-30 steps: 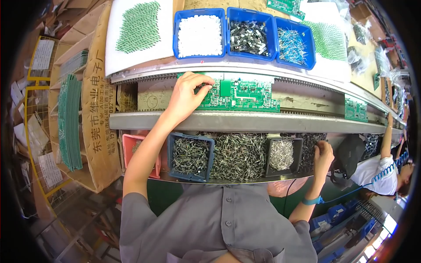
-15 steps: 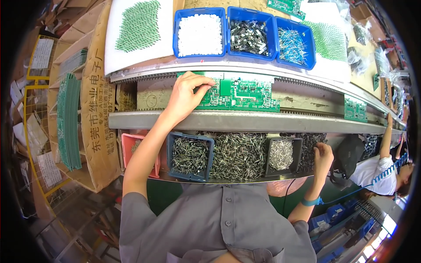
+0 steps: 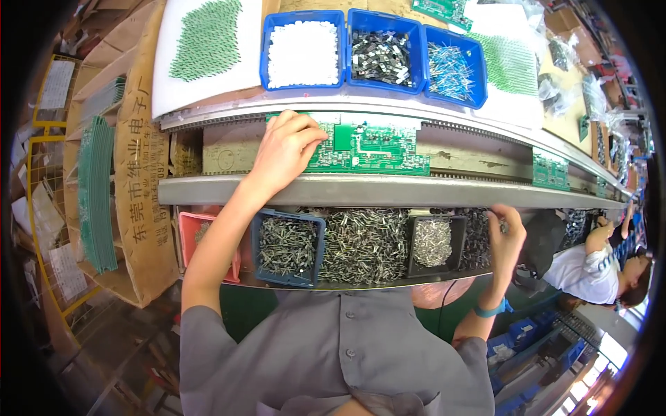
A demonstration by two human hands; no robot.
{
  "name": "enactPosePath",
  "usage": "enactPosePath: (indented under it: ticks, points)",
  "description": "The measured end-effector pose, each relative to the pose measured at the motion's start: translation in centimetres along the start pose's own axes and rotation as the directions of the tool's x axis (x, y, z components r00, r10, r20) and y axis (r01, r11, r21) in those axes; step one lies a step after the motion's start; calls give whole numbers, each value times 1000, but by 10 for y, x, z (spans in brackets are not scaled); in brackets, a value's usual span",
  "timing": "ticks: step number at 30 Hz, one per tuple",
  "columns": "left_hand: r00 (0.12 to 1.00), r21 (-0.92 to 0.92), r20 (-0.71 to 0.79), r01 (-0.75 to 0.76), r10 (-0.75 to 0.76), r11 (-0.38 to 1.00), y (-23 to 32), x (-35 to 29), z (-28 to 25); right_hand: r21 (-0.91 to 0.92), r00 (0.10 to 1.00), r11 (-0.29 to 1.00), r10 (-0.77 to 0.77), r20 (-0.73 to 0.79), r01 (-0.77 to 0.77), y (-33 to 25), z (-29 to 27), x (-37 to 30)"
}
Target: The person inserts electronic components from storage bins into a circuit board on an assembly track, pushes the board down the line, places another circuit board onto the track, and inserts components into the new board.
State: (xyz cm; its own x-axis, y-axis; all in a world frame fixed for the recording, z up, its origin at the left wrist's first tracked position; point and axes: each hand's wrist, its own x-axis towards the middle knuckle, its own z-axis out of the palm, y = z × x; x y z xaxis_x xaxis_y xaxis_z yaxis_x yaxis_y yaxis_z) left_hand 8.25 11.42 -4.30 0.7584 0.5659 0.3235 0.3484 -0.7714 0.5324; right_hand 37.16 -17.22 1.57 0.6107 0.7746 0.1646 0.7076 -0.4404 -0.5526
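A green circuit board (image 3: 385,149) lies in the conveyor track in front of me. My left hand (image 3: 286,147) rests over its left end, thumb and fingertips pinched together; anything between them is too small to make out. Over the right end of the parts trough, my right hand (image 3: 508,237) is raised with its fingers curled in a pinch, and what it may hold cannot be made out. Beside it lies a heap of dark components (image 3: 476,239). A black bin of small silvery parts (image 3: 433,243) stands to the left of that heap.
Loose leaded components (image 3: 366,246) fill the trough's middle, beside a dark blue bin (image 3: 320,251) and a pink bin (image 3: 187,239). Blue bins (image 3: 345,52) stand beyond the track's metal rails (image 3: 388,191). A cardboard box (image 3: 142,208) with upright boards is at left; a co-worker (image 3: 590,277) sits at right.
My right hand has risen slightly from the dark components toward the rail. My left hand stays over the board's left end. The whole view has shifted a little.
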Motion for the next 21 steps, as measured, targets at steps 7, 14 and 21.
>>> enactPosePath:
  ticks: [7,14,21]
  points:
    - [999,65,-1,-37,37,997,11,-2,-11,179,920,935,-340,197,307,-50,50,43]
    - [933,-155,358,105,-43,982,51,-45,-59,313,893,928,-305,330,202,-64,79,63]
    - [836,-25,530,185,-143,983,80,-99,-65,134,831,882,-471,297,453,-63,82,74]
